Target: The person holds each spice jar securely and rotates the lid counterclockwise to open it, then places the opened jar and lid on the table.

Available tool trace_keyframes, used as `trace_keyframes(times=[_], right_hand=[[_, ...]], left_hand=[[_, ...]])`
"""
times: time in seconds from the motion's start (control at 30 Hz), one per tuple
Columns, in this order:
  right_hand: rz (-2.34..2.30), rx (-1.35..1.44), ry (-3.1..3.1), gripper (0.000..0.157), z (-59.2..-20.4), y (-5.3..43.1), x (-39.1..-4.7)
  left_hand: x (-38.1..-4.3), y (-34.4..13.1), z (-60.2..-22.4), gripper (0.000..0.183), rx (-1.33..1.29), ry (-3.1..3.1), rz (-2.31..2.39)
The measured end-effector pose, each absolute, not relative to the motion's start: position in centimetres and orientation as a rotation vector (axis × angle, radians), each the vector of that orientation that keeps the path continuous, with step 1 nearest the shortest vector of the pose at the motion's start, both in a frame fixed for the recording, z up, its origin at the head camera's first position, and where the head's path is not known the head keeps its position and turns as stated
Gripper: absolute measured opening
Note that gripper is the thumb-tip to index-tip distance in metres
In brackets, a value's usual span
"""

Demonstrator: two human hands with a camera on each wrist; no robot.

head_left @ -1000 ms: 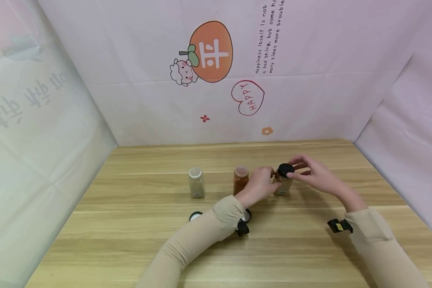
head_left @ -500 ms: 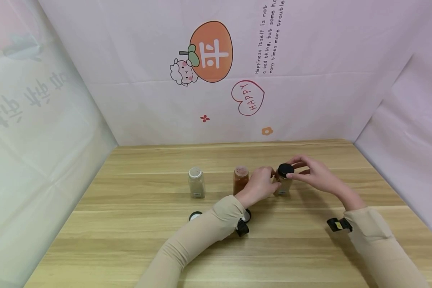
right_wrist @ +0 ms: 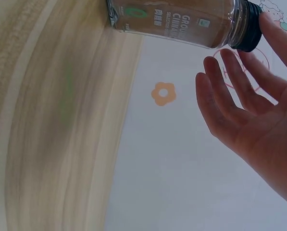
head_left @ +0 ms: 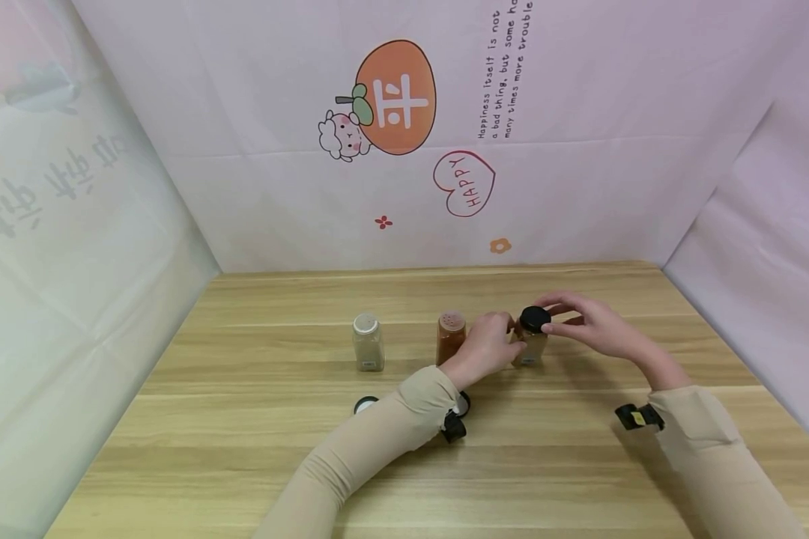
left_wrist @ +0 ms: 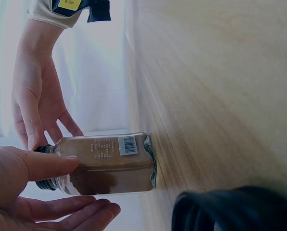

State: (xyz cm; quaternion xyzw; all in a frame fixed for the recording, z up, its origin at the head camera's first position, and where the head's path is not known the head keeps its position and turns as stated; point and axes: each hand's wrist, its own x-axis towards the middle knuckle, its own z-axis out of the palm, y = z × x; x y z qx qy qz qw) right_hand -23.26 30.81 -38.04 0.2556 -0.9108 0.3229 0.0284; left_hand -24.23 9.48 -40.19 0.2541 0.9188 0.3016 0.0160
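Observation:
A clear spice jar (head_left: 529, 352) of brown powder stands upright on the table, right of centre; its label (right_wrist: 177, 21) shows part of "GROUND CINNAMON". My left hand (head_left: 487, 346) holds the jar from its left side, thumb (left_wrist: 52, 164) across the glass below the neck and fingers on the opposite side. My right hand (head_left: 596, 328) has its thumb and forefinger at the black lid (head_left: 535, 319), pinching its edge. In the right wrist view its other fingers (right_wrist: 220, 91) spread away from the jar. The lid sits on the jar's neck.
Left of the left hand stands a jar of red-orange powder (head_left: 451, 338) with a holed shaker top. Farther left is a jar of pale powder (head_left: 369, 349), also with a shaker top. Two black-rimmed caps (head_left: 366, 404) lie nearer me, partly hidden by the left sleeve (head_left: 384, 427).
My right hand and wrist have shifted slightly to the right, with the thumb moving a little along the lid's edge. The left hand and the jars stay in place.

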Motion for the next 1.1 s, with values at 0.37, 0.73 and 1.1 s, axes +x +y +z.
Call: trace_keyframes(times=[0.37,0.73,1.1], right_hand=[[0.956,0.895,-2.827,0.041,-38.01,31.48,-23.62],[0.988,0.888,-2.864,0.042,-38.11,31.75,-23.59],[1.069,0.703,-2.862,0.05,-38.22,30.93,-23.48]], left_hand=[[-24.17,9.43,-40.2,0.032,0.791,2.845,0.943],[-24.22,9.54,-40.35,0.033,0.791,2.854,0.942],[-24.13,9.6,-40.2,0.033,0.77,2.858,0.923]])
